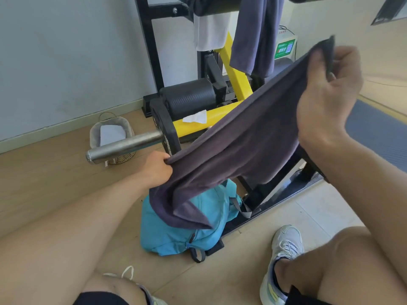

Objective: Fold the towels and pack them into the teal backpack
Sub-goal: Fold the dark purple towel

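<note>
A dark grey-purple towel (242, 142) is stretched in the air between my hands. My left hand (157, 167) grips its lower end at centre. My right hand (328, 93) pinches its upper end at the right, higher up. The towel's loose lower part hangs over the teal backpack (176, 236), which stands on the floor below. A second dark towel (253, 34) hangs from the gym machine at the top, next to a white cloth (209, 31).
A black and yellow gym machine (233, 78) with a steel bar (125, 146) sticking out stands behind the backpack. A small woven basket (110, 133) sits by the wall at the left. My legs and a grey sneaker (284, 245) are in front.
</note>
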`<state>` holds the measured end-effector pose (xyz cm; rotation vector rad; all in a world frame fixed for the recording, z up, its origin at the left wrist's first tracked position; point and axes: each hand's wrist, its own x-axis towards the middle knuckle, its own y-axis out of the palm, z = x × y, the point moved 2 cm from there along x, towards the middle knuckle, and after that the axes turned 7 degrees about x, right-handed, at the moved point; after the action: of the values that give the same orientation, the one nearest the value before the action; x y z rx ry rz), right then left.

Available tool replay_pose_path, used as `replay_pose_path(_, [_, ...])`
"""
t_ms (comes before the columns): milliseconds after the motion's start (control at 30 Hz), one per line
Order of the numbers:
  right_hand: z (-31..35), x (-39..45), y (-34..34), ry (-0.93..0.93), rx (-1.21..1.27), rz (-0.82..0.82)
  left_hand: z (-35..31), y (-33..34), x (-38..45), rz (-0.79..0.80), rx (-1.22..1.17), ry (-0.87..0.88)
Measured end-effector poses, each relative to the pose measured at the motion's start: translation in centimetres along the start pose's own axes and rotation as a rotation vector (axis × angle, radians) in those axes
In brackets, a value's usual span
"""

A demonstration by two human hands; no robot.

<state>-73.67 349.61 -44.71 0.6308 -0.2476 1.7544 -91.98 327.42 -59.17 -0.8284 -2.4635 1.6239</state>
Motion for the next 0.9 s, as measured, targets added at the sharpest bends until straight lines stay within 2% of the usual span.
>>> replay_pose_path(33, [-0.1,0.1,-0.1,0.017,-0.052,0.048,0.0,0.1,0.1,0.005,-0.029,0.01])
replay_pose_path(100, [-0.9,-0.5,0.5,0.133,-0.2,0.284,-0.7,0.0,0.1,-0.01,-0.086,0.063])
replay_pose_path(267, [-4.2,-5.5,2.3,0.305,-0.7,1.186,-4.7,-0.4,-1.9,-0.046,-0.256,0.259])
replay_pose_path(300, [-4.6,-6.6,2.6,0.348,-0.718,1.318,-5.4,-0.4,-2.3,-0.039,-0.305,0.289])
replay_pose_path(367, [-5.4,-8.2,3.2,0.348,-0.744,1.461,-6.2,-0.1,-2.7,0.018,-0.411,0.33])
replay_pose_path(433, [-6.1,-8.5,3.8,0.287,-0.794,1.484,-6.0,0.0,-2.6,0.094,-0.472,0.335])
replay_pose_path(533, [-6.2,-7.2,4.2,0.25,-0.757,1.422,-4.6,-0.3,-2.3,0.24,-0.369,0.304])
replay_pose_path(600, [-6.0,-6.2,3.7,0.257,-0.724,1.41,-3.3,-0.4,-2.0,0.349,-0.261,0.285])
replay_pose_path(667, [-6.1,-5.2,2.8,0.291,-0.707,1.402,-2.2,-0.3,-1.9,0.52,-0.254,0.245])
replay_pose_path(733, [-6.6,-4.1,1.9,0.364,-0.656,1.292,-1.4,-0.1,-2.2,0.653,-0.288,0.156])
replay_pose_path(800, [-7.3,-2.9,1.1,0.438,-0.582,1.114,-0.8,-0.3,-2.5,0.682,-0.264,0.11])
replay_pose_path(900, [-8.5,-2.0,0.3,0.516,-0.565,0.947,-0.4,-0.3,-2.3,0.59,-0.347,0.095])
